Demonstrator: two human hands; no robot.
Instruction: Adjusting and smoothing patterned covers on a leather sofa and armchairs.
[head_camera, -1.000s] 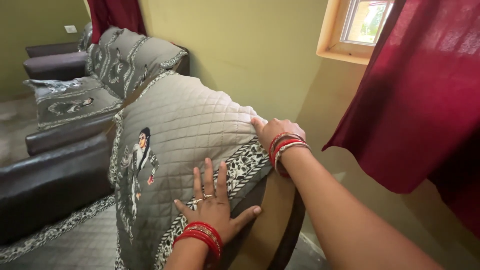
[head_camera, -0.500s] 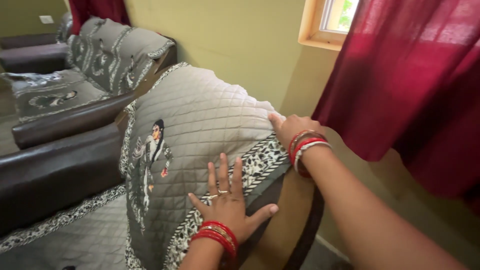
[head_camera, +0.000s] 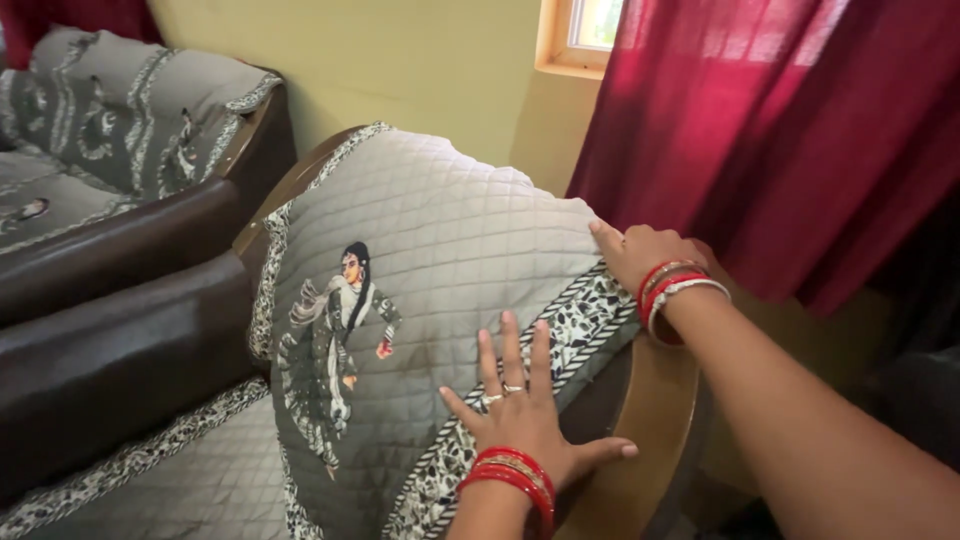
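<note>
The left hand (head_camera: 522, 415) lies flat, fingers spread and gripping nothing, on the grey quilted fabric sofa cover (head_camera: 440, 250) that is draped over the backrest of a dark brown leather sofa (head_camera: 110, 340). Its palm sits on the cover's black-and-white patterned border (head_camera: 575, 320), and its thumb reaches out over the brown curved wooden edge (head_camera: 650, 410) of the backrest. Red bangles ring its wrist. Just beyond its fingertips on the cover is a printed figure of a dancer (head_camera: 335, 350). The right hand (head_camera: 640, 250) rests up and to the right of the left, at the cover's upper corner, fingers curled onto the fabric edge; whether it pinches the cloth cannot be told. Behind the right hand hangs a dark red curtain (head_camera: 790, 140).
</note>
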